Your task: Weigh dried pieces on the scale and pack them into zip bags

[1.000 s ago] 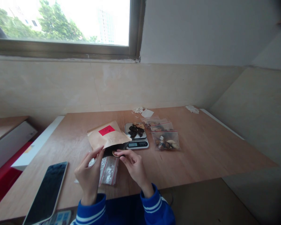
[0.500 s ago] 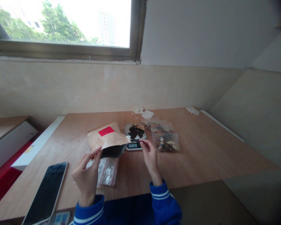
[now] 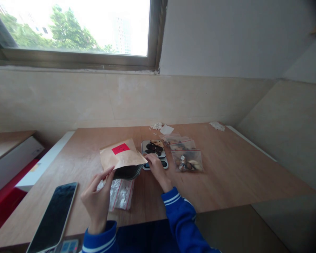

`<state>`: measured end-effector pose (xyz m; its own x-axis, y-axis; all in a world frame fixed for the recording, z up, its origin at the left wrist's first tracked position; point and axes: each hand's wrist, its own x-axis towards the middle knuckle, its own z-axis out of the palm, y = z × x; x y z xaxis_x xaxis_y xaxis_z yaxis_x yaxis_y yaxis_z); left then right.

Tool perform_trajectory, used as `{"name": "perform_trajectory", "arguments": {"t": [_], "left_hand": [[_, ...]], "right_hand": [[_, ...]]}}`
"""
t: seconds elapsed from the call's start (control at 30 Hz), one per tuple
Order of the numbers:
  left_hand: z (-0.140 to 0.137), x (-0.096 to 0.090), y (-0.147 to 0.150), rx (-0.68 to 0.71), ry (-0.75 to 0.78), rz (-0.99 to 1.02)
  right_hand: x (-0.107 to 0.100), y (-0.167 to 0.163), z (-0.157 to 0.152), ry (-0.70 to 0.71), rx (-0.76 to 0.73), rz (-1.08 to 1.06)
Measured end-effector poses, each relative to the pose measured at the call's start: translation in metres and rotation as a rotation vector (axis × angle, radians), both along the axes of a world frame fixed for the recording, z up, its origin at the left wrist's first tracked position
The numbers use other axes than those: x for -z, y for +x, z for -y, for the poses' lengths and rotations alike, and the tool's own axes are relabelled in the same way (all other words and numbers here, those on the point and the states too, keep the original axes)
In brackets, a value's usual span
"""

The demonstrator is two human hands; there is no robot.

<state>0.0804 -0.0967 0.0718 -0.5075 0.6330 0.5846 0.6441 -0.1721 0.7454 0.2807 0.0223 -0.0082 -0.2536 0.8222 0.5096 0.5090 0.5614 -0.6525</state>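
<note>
Holding a brown paper pouch (image 3: 121,157) by its near open edge, my left hand (image 3: 97,200) pinches the paper between thumb and fingertips, closed on it. The head view is the only one. The pouch hovers just above the wooden table (image 3: 226,168), left of a small digital scale (image 3: 155,154). Its long axis runs from my left hand up and away toward the wall; the dark open mouth faces right and slightly toward me, and a red label (image 3: 120,148) sits on the upper face. I judge the pouch light and soft, a thin paper that creases easily, best held at the rim beside the mouth so it stays open.

My right hand (image 3: 156,168) rests at the near edge of the scale, fingers curled over the display; I cannot tell whether they pinch anything. Dark dried pieces (image 3: 153,148) lie on the scale's platform. Right of the scale lie small clear zip bags (image 3: 186,160), one with brownish contents. Empty zip bags (image 3: 121,191) lie beneath the pouch. A phone (image 3: 54,216) lies face up at the near left.
</note>
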Motion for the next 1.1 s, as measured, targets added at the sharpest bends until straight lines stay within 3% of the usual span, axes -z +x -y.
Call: {"name": "perform_trajectory", "arguments": {"t": [0.27, 0.43, 0.57, 0.63, 0.73, 0.83, 1.1], "left_hand": [[0.000, -0.001, 0.000, -0.003, 0.013, -0.002], [0.000, 0.004, -0.001, -0.018, 0.010, -0.014], [0.000, 0.005, -0.001, -0.002, 0.019, -0.028], [0.000, 0.005, -0.001, 0.006, 0.028, -0.030], [-0.001, 0.004, -0.001, 0.018, 0.040, -0.024], [-0.001, 0.006, 0.000, 0.034, 0.027, -0.019], [-0.002, 0.010, 0.005, 0.071, 0.010, -0.003]], "right_hand": [[-0.013, -0.006, 0.006, 0.099, 0.106, 0.014], [-0.032, -0.018, 0.065, 0.269, 0.208, -0.314], [-0.042, -0.034, 0.109, 0.372, 0.077, -0.297], [-0.047, -0.044, 0.116, 0.342, 0.007, -0.241], [-0.054, -0.057, 0.113, 0.188, -0.061, -0.130], [-0.056, -0.064, 0.104, 0.036, -0.074, -0.054], [-0.060, -0.068, 0.083, -0.170, -0.073, -0.020]]}}
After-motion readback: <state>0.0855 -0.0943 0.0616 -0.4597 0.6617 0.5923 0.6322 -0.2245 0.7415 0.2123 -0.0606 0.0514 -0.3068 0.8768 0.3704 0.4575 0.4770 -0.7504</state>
